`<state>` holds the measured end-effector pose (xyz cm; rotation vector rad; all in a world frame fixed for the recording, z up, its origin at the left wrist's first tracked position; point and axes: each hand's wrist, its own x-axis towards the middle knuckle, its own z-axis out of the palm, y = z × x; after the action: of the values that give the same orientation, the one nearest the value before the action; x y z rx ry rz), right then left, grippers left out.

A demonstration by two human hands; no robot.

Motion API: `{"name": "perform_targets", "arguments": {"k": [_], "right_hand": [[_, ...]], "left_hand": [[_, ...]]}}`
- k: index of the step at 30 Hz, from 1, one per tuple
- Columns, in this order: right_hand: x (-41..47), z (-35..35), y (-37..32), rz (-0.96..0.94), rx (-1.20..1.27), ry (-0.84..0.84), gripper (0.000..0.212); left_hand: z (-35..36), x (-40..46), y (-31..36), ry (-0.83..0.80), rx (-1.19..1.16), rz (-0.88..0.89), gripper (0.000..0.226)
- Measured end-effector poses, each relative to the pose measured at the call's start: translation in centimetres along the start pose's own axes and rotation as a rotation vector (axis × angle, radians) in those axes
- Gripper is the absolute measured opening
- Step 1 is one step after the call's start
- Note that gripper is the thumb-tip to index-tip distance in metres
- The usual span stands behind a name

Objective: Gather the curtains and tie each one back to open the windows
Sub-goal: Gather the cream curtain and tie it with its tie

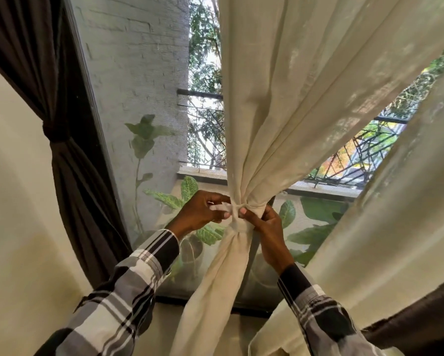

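The left hand (pixel 203 211) pinches the tie (pixel 222 208), and the right hand (pixel 263 222) grips the gathered curtain (pixel 241 217). Pull the tie snug, I think, while the bunch stays squeezed.

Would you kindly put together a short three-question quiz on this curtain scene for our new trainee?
1. True or false: the dark curtain at the left is already tied back.
2. Which hand pinches the white tie end: A) left hand B) right hand?
3. Fill in: both hands work at the gathered waist of the ____ curtain.

Key: 1 true; 2 A; 3 cream.
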<state>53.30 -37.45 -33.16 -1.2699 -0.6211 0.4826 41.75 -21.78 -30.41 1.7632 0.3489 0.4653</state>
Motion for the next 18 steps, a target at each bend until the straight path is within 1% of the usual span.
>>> {"name": "perform_targets", "arguments": {"k": [1, 3, 5, 9, 11, 15, 18], "right_hand": [[0.1, 0.2, -0.1, 0.007, 0.011, 0.008, 0.031], [0.2, 0.5, -0.3, 0.003, 0.025, 0.015, 0.028], [0.4, 0.7, -0.4, -0.003, 0.022, 0.026, 0.025], [0.5, 1.0, -0.3, -0.003, 0.004, 0.037, 0.020], [0.5, 1.1, -0.3, -0.009, 0.006, 0.040, 0.019], [0.4, 1.1, -0.5, -0.022, -0.001, 0.045, 0.016], [0.4, 1.3, -0.7, -0.057, -0.023, 0.063, 0.013]], "left_hand": [[0.1, -0.1, -0.3, 0.055, 0.042, 0.015, 0.035], [0.5, -0.2, -0.9, 0.160, 0.145, 0.047, 0.035], [1.1, -0.5, -1.2, 0.237, 0.113, 0.065, 0.030], [2.3, -1.4, -0.9, 0.259, -0.113, 0.089, 0.026], [2.9, -1.8, -0.7, 0.269, -0.174, 0.102, 0.024], [3.8, -2.3, -0.6, 0.298, -0.207, 0.131, 0.021], [4.2, -1.9, -0.8, 0.345, -0.149, 0.147, 0.019]]}}
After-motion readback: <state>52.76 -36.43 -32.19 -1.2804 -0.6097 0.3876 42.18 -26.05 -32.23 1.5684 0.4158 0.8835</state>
